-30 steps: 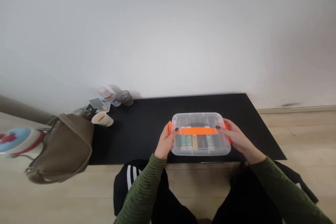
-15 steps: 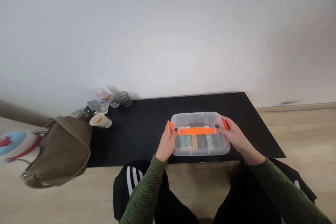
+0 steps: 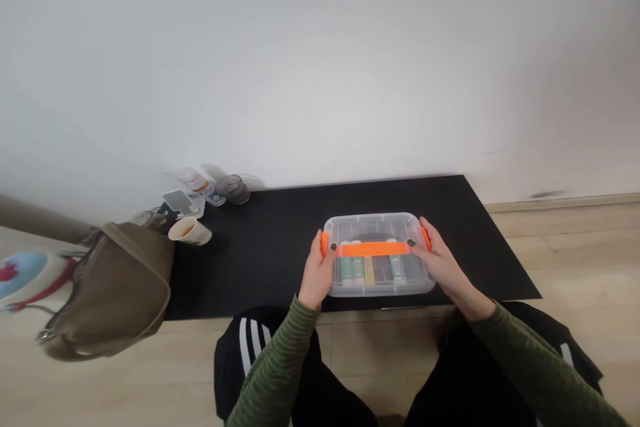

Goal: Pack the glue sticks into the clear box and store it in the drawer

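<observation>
Fingers on both hands closed on the box, not spread wide. L hand [image 3: 316, 272]: fingers [image 3: 321, 248] curl around the left end, thumb-side on the L orange clip [image 3: 325, 244]. R hand [image 3: 444, 268]: fingers [image 3: 418, 233] come over the right end, tips at the R orange clip [image 3: 425, 237] and on the lid edge. Both have hold of the box.

Box [image 3: 379, 221] = clear plastic, rectangular, sits between the two sets of fingers, long side across. Orange strap [image 3: 373, 249] runs across the lid from L fingers to R fingers. Green and yellow items [image 3: 369, 271] inside, just below the strap; exact kind hard to tell through the plastic. Can't tell if box is resting on or just above the black tabletop [image 3: 260, 280].

Left of L fingers, well apart: paper cup [image 3: 190, 231] w/ brown liquid, glass tumbler [image 3: 233, 189], phone [image 3: 177, 200], olive bag [image 3: 120, 293] at the table edge. Below the fingers: green striped sleeves [image 3: 273, 367], black track pants [image 3: 247, 347].
</observation>
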`<move>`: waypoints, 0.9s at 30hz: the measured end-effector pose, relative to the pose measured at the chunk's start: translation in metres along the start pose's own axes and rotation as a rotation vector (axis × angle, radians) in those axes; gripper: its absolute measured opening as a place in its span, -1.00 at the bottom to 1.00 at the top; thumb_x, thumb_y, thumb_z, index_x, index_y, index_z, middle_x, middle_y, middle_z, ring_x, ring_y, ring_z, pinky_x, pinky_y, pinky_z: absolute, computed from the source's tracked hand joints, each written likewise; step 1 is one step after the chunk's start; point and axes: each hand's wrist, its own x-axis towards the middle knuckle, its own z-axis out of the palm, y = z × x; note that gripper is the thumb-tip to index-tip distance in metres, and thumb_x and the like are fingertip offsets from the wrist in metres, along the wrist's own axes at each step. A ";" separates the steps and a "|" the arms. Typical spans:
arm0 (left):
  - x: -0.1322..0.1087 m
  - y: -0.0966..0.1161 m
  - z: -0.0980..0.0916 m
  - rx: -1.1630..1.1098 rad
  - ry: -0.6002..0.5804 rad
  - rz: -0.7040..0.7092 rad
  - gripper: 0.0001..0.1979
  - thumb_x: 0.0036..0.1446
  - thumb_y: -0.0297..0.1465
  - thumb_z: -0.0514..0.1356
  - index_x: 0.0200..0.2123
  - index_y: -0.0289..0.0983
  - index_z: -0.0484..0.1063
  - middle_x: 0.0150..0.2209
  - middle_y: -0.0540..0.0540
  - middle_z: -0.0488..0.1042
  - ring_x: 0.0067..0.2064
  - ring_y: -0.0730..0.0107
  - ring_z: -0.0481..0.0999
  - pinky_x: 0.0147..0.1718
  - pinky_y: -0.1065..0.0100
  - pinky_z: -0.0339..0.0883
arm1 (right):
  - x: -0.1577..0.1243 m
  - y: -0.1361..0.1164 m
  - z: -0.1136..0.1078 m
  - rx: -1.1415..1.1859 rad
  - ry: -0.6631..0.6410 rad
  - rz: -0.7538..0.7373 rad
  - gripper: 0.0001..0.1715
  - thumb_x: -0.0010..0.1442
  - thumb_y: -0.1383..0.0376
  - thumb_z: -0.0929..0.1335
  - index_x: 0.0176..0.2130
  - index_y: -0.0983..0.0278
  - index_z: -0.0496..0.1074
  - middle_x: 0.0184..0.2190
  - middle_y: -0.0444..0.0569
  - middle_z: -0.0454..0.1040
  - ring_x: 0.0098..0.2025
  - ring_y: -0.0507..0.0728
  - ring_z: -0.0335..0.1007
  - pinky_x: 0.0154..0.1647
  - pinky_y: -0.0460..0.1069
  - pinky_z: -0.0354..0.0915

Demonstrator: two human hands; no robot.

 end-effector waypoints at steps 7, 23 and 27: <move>0.000 0.002 0.000 -0.009 -0.003 0.000 -0.36 0.18 -0.16 0.20 0.27 -0.25 0.18 0.34 -0.26 0.15 0.37 0.03 0.11 0.35 0.09 -0.09 | 0.002 0.003 0.002 -0.019 -0.032 -0.012 -0.11 0.13 0.13 0.41 0.35 0.11 0.07 0.40 -0.03 0.02 0.40 0.25 -0.05 0.43 0.21 -0.12; -0.005 0.008 0.005 -0.556 -0.133 -0.279 -0.55 -0.13 -0.27 0.41 -0.17 -0.35 0.48 -0.22 -0.18 0.57 -0.19 0.22 0.56 -0.18 0.28 0.41 | -0.128 0.111 0.007 -0.071 0.119 -0.208 -0.82 0.19 0.23 0.31 -0.22 0.22 0.46 -0.27 -0.01 0.47 -0.19 0.16 0.41 -0.13 0.05 0.33; -0.008 0.010 0.005 -0.584 -0.131 -0.258 -0.56 -0.11 -0.30 0.39 -0.13 -0.34 0.47 -0.20 -0.17 0.57 -0.19 0.26 0.55 -0.16 0.29 0.38 | -0.125 0.169 0.039 0.083 0.004 0.452 -0.82 0.01 0.33 0.38 -0.29 0.24 0.43 -0.33 -0.02 0.54 -0.29 0.17 0.47 -0.34 -0.01 0.33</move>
